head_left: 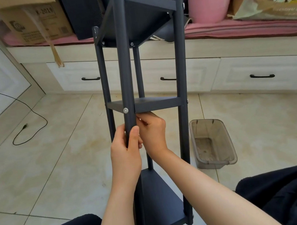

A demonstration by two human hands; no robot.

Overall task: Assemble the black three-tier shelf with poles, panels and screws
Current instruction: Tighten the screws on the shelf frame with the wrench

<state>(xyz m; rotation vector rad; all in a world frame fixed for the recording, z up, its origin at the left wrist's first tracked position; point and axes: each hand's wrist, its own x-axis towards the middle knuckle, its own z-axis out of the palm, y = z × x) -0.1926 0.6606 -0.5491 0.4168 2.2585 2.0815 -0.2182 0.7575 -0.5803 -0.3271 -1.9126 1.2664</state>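
Shelf (144,105) stands on floor tiles btwn person's knees, all 3 panels on 4 poles, screws in. Left hand (125,152) grips front pole (124,68) just below mid panel (154,103). Right hand (152,130) beside it under that panel, fingers curled; can't tell if holding anything. Looks like final check/tightening step; next prob needs testing mid screw (125,110). Bin (213,141) right of shelf.

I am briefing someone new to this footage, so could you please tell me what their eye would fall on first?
First, the tall black three-tier shelf in the centre, tilted away from the camera over the beige tiled floor. Next, the two bare hands just under its middle panel: the left hand grips the nearest black pole, the right hand beside it. A clear plastic tub sits to the right.
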